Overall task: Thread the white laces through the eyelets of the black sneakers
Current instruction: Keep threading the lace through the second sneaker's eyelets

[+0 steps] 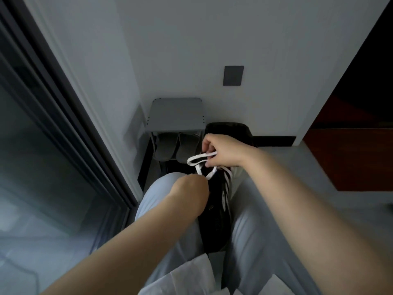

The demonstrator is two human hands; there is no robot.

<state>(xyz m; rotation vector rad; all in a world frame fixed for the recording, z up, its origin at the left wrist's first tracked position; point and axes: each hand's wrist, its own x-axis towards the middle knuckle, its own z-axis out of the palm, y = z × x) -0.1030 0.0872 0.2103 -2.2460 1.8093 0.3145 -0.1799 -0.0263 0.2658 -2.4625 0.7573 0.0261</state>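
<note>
The right hand (222,153) pinches the white lace (201,159) loop beyond the lengthwise black sneaker (214,220); the left hand (191,188), grip hidden, sits nearer it.

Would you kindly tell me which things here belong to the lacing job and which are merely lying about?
In the job: white lace, black sneaker, right hand holding the lace loop, left hand at its lower end.
Lying about: grey slippers, grey rack, dark wall plate.

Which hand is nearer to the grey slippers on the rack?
Right. The right hand holds the lace just right of the slippers; the left hand grips it lower down, over the sneaker.
</note>
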